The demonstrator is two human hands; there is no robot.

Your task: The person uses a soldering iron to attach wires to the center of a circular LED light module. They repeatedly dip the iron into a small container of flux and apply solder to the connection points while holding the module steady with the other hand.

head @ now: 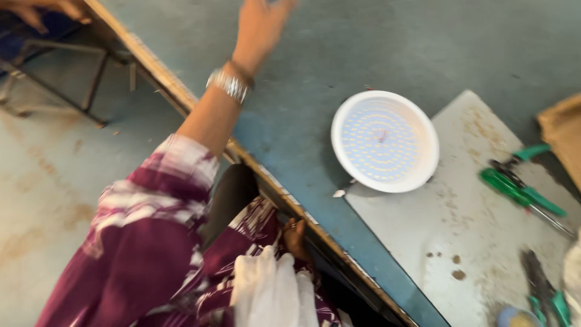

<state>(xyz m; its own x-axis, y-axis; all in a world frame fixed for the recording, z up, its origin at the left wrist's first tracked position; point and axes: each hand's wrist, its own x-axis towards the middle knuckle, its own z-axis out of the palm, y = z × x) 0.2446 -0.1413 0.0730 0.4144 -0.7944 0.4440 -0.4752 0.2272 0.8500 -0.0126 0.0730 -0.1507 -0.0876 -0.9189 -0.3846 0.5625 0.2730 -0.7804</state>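
My left hand (pixel 261 24) is stretched far out over the blue table (pixel 339 54), its fingertips cut off by the top edge; the thumb stands apart and nothing shows in it. A metal watch (pixel 229 85) sits on that wrist, above a maroon and white patterned sleeve (pixel 151 212). My right hand (pixel 295 237) is only partly visible, low at the table's wooden edge beside a white cloth (pixel 269 290); its grip is hidden. A round white lamp disc (pixel 385 140) dotted with small yellow lights lies flat on the table, to the right of my left arm.
A stained white board (pixel 460 224) lies under the disc's right side. Green-handled pliers and a screwdriver (pixel 520 189) rest on it, with more green-handled tools (pixel 544 293) at the bottom right. Brown cardboard (pixel 563 130) is at the right edge. Another person's hand (pixel 36 12) and a metal frame (pixel 66 79) are top left.
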